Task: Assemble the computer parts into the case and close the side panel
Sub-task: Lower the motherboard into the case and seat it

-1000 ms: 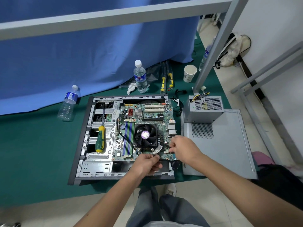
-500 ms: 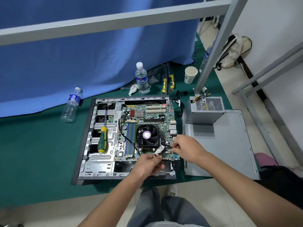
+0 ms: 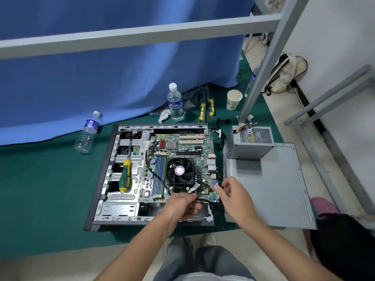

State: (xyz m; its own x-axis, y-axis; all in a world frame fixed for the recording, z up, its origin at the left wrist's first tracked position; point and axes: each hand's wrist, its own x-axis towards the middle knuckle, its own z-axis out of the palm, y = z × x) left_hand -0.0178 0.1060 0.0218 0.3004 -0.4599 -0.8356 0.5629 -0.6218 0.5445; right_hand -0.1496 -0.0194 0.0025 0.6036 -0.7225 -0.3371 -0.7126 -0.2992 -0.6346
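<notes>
Cable-routing step, lower centre of frame: left hand [image 3: 183,205] pinching black cable [image 3: 203,199] over motherboard [image 3: 182,147]; right hand [image 3: 233,194] loosely half-open, gripping nothing; next, seat plug squarely

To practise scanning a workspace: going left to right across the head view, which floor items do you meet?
Tilted water bottle → green-and-yellow screwdriver → CPU cooler fan → paper cup → power supply unit → backpack.

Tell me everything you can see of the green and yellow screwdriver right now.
The screwdriver has a green handle with yellow ends, seemingly plastic, and a thin dark metal shaft. It lies flat inside the open case, on the silver drive-bay metalwork left of the motherboard, shaft pointing away from the person. Neither hand touches it.
</notes>
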